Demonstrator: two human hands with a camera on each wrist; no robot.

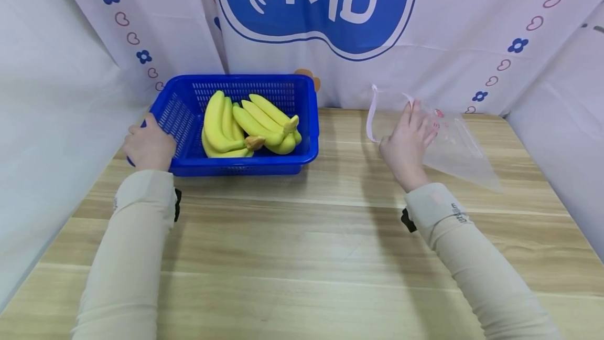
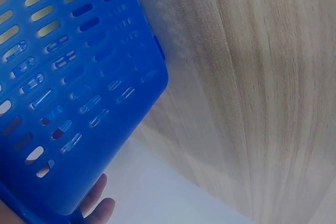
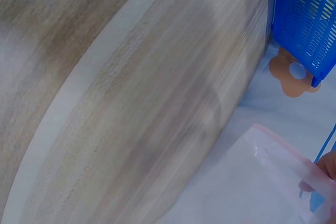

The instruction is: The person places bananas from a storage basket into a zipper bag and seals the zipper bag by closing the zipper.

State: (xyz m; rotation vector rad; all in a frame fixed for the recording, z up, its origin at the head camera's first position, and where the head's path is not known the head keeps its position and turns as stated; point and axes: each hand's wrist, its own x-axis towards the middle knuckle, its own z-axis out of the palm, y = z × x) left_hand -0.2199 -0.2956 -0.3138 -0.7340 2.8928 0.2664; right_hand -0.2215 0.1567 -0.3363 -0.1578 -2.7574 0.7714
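The left hand [image 1: 150, 145] curls its fingers round the left rim of the blue basket [image 1: 240, 161] on the wooden table [image 1: 283, 256]; well apart, to the basket's right, the right hand [image 1: 409, 143] pinches the edge of the clear bag [image 1: 460, 159]. The bag looks thin, limp and slippery, so its pale edge strip [image 1: 371, 117] seems the surest hold; the basket looks light and fairly stiff, best taken by the rim. Inside it lie two bunches of bananas [image 1: 217, 125], probably easily bruised (if real, which I can't tell), with stems [image 1: 255, 142] to grasp. Both sleeves [image 1: 125, 266] are cut off below, the bag's lower corner fades into the wood, the bananas hide part of the basket's floor, and the printed cloth [image 1: 453, 51] behind is cropped above.
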